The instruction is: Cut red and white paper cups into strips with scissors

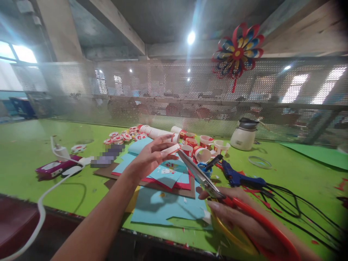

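Craft workshop, with glue gun, scissors and blue paper.

Silver-bladed scissors with red and yellow handles slant above light-blue paper sheets; a small white paper piece is held above those sheets too.

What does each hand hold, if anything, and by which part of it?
The left hand pinches a small white piece, apparently paper, by its end nearest that hand. The right hand holds scissors by their red and yellow handles.

The head view looks forward and down across the nearby green table.
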`<state>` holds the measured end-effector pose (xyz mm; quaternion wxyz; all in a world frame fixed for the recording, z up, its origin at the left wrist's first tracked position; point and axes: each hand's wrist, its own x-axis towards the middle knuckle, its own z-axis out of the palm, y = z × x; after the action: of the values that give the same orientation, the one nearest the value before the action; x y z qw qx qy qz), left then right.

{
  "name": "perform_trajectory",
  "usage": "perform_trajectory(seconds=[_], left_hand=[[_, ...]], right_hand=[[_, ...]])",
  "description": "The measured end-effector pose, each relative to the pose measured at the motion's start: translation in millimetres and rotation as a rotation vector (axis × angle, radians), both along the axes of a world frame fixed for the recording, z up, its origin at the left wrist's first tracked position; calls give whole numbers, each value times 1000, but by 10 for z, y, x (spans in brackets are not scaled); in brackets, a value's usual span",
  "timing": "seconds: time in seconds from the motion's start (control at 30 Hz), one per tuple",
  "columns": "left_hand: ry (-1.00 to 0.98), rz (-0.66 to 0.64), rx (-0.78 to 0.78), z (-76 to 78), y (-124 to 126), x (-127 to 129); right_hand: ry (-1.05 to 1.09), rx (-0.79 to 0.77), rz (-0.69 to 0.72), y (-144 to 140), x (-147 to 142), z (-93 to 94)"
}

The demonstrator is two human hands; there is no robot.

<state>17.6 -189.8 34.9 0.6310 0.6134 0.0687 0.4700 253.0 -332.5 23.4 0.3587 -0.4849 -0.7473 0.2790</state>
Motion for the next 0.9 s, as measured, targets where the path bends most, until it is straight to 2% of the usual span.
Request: perform_trajectory(seconds=[0.17, 0.33, 0.5, 0.7, 0.83, 0.9], left_hand=[[3, -14, 0, -7, 8, 5], [-1, -21, 4, -15, 11, 4], [12, -16, -16, -6, 8, -2], [18, -7, -20, -7, 1, 15], [25, -11, -2, -26, 2, 19], [42, -10, 5, -31, 4, 12]], right_hand=[[-27, -5, 4, 12, 15, -30], [-79, 54, -7, 28, -21, 42], [-104, 46, 50, 26, -51, 92], [-111, 110, -7, 18, -74, 72], [-91, 159, 26, 16, -90, 91], [-89, 135, 53, 17, -88, 90]])
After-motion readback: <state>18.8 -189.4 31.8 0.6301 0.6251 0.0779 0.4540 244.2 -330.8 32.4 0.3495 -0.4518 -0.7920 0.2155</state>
